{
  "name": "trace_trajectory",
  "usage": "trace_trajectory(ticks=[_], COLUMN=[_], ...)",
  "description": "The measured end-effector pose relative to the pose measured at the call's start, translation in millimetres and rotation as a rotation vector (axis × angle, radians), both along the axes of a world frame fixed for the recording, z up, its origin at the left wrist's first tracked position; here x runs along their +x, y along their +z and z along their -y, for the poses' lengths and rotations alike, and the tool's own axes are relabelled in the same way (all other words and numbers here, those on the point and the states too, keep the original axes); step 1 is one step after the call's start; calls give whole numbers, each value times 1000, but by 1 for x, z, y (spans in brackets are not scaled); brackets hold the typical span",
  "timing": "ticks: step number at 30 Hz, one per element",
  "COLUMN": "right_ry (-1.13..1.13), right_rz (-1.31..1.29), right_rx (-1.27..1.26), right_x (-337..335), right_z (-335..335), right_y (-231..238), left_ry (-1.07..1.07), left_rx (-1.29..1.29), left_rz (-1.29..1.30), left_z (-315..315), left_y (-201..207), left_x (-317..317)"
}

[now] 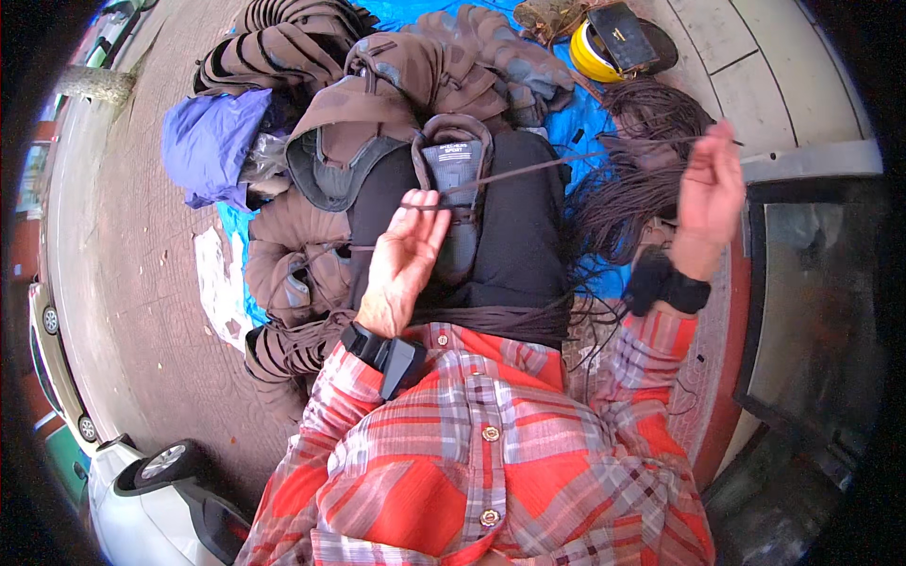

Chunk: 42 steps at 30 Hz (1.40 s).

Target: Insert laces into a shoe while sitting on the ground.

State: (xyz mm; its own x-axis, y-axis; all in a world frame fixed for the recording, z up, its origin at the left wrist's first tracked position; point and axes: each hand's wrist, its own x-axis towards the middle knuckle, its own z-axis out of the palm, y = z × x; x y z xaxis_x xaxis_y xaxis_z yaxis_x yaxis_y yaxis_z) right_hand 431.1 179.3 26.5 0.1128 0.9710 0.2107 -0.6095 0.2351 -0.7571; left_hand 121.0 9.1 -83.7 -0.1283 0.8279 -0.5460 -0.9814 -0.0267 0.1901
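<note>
Across the upper middle of the frame, a thin brown lace (538, 168) is stretched almost straight, its long axis rising gently from left to right. Under its left part, a grey shoe upper (451, 172) with a brown collar lies on the dark trousers (524, 226), its length going up and down the frame, so the lace crosses it slantwise. The left hand (406, 255) is the nearer one, at the upper's left side; its fingertips pinch the lace, but whether they also touch the upper I cannot tell. The right hand (710, 198) is well apart, toward the upper right, and seems to grasp the lace between its fingertips. Farther out, loose dark laces (609, 208) lie right of centre, and brown uppers (363, 113) are heaped at upper left.
</note>
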Motion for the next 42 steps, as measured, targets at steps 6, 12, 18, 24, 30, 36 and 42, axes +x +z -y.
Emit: trace_trajectory(ticks=[6, 12, 18, 24, 30, 36, 42], right_ry=[-29, -21, -37, -163, -413, -26, -6], right_rz=[102, 90, 95, 144, 573, 1499, 1660], right_rx=[29, 6, -39, -83, -122, 363, 510], right_x=[-18, -8, 4, 73, 96, -92, -138], right_z=[1, 0, -1, -18, -7, 45, 66], right_y=[21, 8, 2, -8, -9, -64, -92], left_ry=[-171, -245, -770, -1073, -476, -663, -538], left_rx=[-115, 146, 329, 393, 186, 342, 282], left_rz=[-423, -1486, -1595, -1628, -1336, -2213, -2165], left_z=[0, -18, -32, -45, -31, -30, -36], left_y=[20, 8, 22, 23, 16, 23, 30], left_x=[12, -5, -51, -61, -66, -30, -8])
